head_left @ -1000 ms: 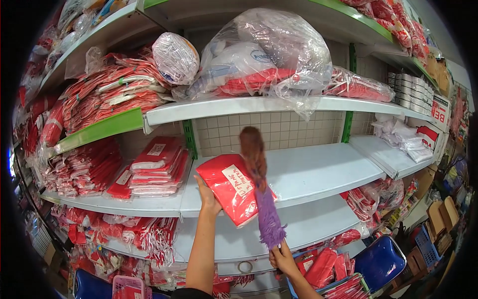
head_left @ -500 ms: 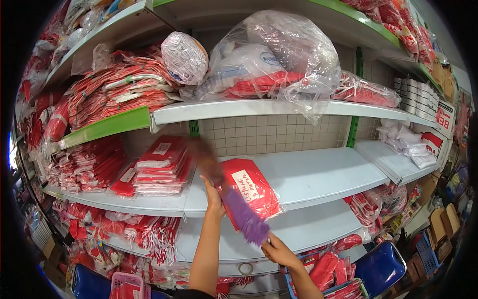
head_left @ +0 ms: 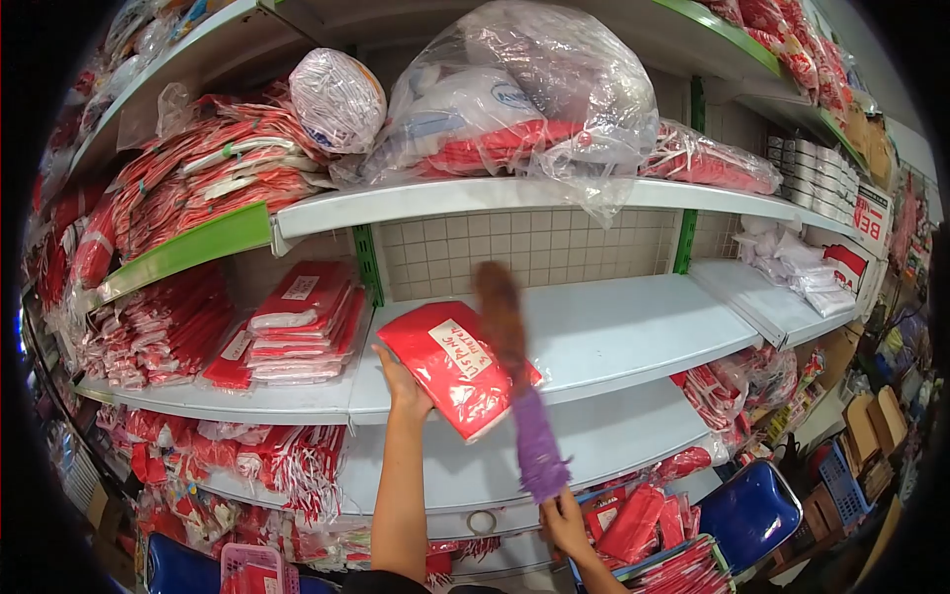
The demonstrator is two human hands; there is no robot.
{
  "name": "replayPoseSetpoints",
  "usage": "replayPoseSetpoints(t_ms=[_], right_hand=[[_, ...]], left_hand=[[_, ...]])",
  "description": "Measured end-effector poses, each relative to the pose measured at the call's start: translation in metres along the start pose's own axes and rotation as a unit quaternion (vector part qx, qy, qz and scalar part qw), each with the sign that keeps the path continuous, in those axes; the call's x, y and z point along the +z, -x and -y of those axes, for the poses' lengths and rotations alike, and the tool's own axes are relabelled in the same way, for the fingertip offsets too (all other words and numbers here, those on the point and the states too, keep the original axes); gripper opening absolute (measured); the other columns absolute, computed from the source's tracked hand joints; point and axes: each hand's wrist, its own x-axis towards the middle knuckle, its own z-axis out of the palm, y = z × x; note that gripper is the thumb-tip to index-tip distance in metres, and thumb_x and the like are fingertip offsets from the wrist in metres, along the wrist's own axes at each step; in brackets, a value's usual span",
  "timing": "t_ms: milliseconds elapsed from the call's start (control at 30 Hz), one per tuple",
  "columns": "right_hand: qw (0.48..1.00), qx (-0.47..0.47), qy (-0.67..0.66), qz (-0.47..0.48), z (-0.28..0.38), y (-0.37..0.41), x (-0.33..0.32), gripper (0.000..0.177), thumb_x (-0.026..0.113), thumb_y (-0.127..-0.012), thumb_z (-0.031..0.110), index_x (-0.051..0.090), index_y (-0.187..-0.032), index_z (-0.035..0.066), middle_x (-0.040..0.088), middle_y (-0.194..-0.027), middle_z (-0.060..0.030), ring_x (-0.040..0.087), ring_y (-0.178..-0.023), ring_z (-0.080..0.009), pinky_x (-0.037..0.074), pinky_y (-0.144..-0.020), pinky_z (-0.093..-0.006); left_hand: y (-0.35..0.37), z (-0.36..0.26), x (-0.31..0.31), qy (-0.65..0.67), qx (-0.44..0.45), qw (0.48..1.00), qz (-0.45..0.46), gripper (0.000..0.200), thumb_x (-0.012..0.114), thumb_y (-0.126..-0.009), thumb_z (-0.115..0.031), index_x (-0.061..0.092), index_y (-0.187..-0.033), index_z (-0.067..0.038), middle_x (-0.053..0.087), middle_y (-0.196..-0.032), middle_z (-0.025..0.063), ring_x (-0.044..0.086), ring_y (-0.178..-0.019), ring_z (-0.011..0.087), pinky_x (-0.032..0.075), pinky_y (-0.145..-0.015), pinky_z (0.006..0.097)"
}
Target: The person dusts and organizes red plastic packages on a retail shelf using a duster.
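Left hand (head_left: 401,384) clamps the red packet (head_left: 447,368) at its left edge on the shelf (head_left: 633,337), the right hand (head_left: 564,517), lower and nearer, grips the duster (head_left: 532,441) standing almost upright across it

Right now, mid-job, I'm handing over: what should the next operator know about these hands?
Left hand: grips the red packet by its lower left edge, tilted up over the front edge of the white shelf.
Right hand: holds the duster by its handle, its blurred head across the packet.
Done: the shelf behind the packet is bare; stacked red packets lie to the left.
Left: probably finish dusting, then lay the packet flat.
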Motion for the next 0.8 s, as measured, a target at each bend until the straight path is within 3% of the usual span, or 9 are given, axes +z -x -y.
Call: replayPoseSetpoints(t_ms=[33,133,267,367,500,600,733,767,800], right_hand=[[0.993,-0.006,-0.112,-0.028,-0.002,0.002,0.003,0.015,0.047,-0.092,0.019,0.046,-0.092,0.004,0.047,-0.059,-0.0010,0.042,-0.045,-0.0084,0.034,-0.039,-0.0247],[0.992,0.059,-0.080,0.073,-0.006,0.013,-0.002,0.015,0.046,-0.092,0.018,0.046,-0.095,0.004,0.049,-0.059,-0.0018,0.043,-0.046,-0.0087,0.035,-0.040,-0.0248],[0.975,-0.180,0.069,0.108,0.001,0.021,0.001,0.013,0.045,-0.093,0.017,0.045,-0.096,0.005,0.053,-0.066,-0.0044,0.044,-0.045,-0.0093,0.035,-0.042,-0.0240],[0.995,0.039,-0.059,0.074,0.013,0.012,0.003,0.015,0.044,-0.094,0.019,0.044,-0.103,0.008,0.049,-0.066,-0.0037,0.041,-0.045,-0.0088,0.033,-0.041,-0.0239],[0.963,0.087,-0.189,0.170,0.031,-0.001,0.008,0.022,0.040,-0.098,0.023,0.037,-0.119,0.016,0.033,-0.059,0.0026,0.032,-0.045,-0.0054,0.026,-0.038,-0.0217],[0.925,0.111,-0.217,0.293,0.068,-0.015,-0.001,0.009,0.038,-0.098,0.020,0.038,-0.104,0.013,0.031,-0.058,0.0027,0.025,-0.042,-0.0048,0.021,-0.036,-0.0215],[0.932,0.128,-0.301,0.156,0.088,-0.033,0.004,0.011,0.036,-0.099,0.023,0.039,-0.108,0.018,0.027,-0.056,0.0042,0.020,-0.040,-0.0039,0.016,-0.036,-0.0213],[0.921,0.131,-0.339,0.139,0.099,-0.032,0.006,0.004,0.036,-0.098,0.019,0.037,-0.096,0.015,0.031,-0.057,0.0036,0.022,-0.039,-0.0036,0.016,-0.035,-0.0213],[0.926,0.129,-0.308,0.175,0.097,-0.031,0.006,0.006,0.036,-0.099,0.021,0.037,-0.102,0.017,0.029,-0.057,0.0039,0.021,-0.039,-0.0036,0.016,-0.035,-0.0211]], left_hand=[[0.000,0.000,0.001,-0.004,-0.003,1.000,-0.006,0.087,0.017,-0.081,-0.076,0.037,-0.134,-0.010,0.043,-0.134,0.0140,0.044,-0.121,0.0320,0.034,-0.102,0.0474],[0.004,0.000,0.004,-0.010,-0.008,1.000,-0.006,0.087,0.019,-0.081,-0.076,0.037,-0.134,-0.010,0.043,-0.134,0.0132,0.045,-0.120,0.0315,0.035,-0.101,0.0467],[-0.001,0.000,-0.002,0.007,-0.002,0.999,0.035,0.083,0.022,-0.083,-0.073,0.040,-0.131,-0.008,0.047,-0.129,0.0142,0.048,-0.116,0.0318,0.039,-0.098,0.0475],[0.000,0.001,0.005,0.006,0.019,0.999,0.030,0.076,0.025,-0.086,-0.069,0.045,-0.125,-0.007,0.054,-0.120,0.0147,0.055,-0.107,0.0313,0.045,-0.091,0.0477],[0.006,0.000,0.011,-0.005,0.004,0.998,0.066,0.073,0.028,-0.086,-0.069,0.048,-0.120,-0.007,0.057,-0.115,0.0144,0.058,-0.102,0.0296,0.048,-0.087,0.0463],[-0.007,0.002,-0.010,-0.069,-0.022,0.990,0.123,0.073,0.030,-0.085,-0.069,0.048,-0.120,-0.008,0.057,-0.115,0.0140,0.058,-0.102,0.0286,0.048,-0.087,0.0448],[0.010,0.002,0.015,-0.078,-0.021,0.993,0.091,0.072,0.026,-0.088,-0.067,0.048,-0.120,-0.007,0.056,-0.117,0.0122,0.056,-0.105,0.0242,0.047,-0.089,0.0427],[0.013,0.002,0.020,-0.080,-0.018,0.994,0.069,0.072,0.026,-0.088,-0.067,0.048,-0.120,-0.006,0.057,-0.114,0.0125,0.058,-0.102,0.0238,0.048,-0.087,0.0426],[0.013,0.001,0.019,-0.089,-0.015,0.993,0.074,0.072,0.026,-0.088,-0.067,0.048,-0.120,-0.006,0.058,-0.113,0.0123,0.058,-0.101,0.0238,0.048,-0.087,0.0426]])
